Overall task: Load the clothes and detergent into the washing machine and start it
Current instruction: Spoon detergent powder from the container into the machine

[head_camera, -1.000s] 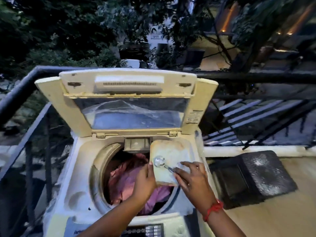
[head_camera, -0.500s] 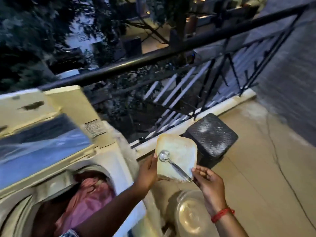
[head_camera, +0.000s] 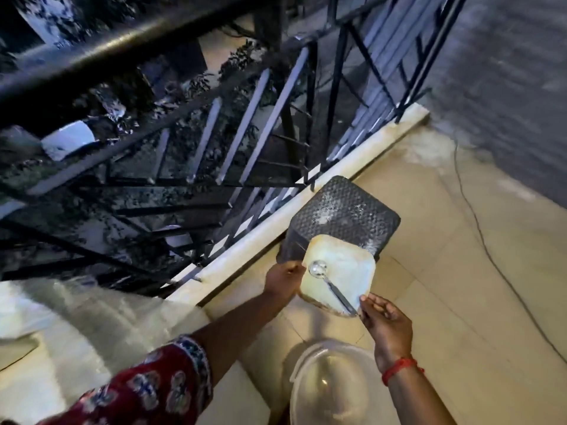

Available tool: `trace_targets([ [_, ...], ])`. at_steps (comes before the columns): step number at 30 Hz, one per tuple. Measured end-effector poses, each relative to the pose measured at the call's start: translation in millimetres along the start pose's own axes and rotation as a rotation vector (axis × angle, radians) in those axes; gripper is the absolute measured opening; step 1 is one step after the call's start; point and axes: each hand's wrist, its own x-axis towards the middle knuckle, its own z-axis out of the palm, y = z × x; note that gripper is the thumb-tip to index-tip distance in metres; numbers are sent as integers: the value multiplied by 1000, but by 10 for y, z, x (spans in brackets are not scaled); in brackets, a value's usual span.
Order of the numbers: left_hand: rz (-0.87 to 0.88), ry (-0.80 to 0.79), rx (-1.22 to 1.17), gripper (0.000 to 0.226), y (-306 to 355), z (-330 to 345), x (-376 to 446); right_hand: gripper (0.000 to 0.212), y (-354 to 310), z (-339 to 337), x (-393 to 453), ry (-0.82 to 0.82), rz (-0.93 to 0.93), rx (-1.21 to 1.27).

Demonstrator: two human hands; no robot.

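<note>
My left hand [head_camera: 283, 276] grips the left edge of a square cream detergent container [head_camera: 346, 271], held in the air over the floor beside a dark stool. A metal spoon [head_camera: 329, 283] lies across the container's open top, bowl toward the left. My right hand [head_camera: 385, 323] pinches the spoon's handle end at the container's near right corner. Only a blurred cream part of the washing machine [head_camera: 76, 326] shows at the lower left; its drum and the clothes are out of view.
A dark textured plastic stool [head_camera: 346, 210] stands by the balcony's low curb [head_camera: 276, 222]. A black metal railing [head_camera: 214, 124] runs along the edge. A white bucket [head_camera: 331, 388] sits on the tiled floor below my hands. A thin cable [head_camera: 478, 228] trails across the floor by the grey wall.
The view has swung right, away from the open washer. Both hands carried the container and spoon from over the drum to the right, toward the stool.
</note>
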Motion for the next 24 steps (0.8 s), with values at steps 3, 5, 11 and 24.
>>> trace_targets([
  [3, 30, 22, 145, 36, -41, 256, 552, 16, 165, 69, 587, 30, 7, 13],
  [5, 37, 42, 240, 35, -75, 399, 877, 15, 240, 127, 930, 54, -3, -2],
  [11, 142, 28, 334, 27, -166, 934, 1741, 21, 499, 223, 1906, 112, -45, -2],
  [24, 294, -195, 376, 73, -248, 1200, 1761, 33, 611, 218, 2352, 192, -162, -331],
])
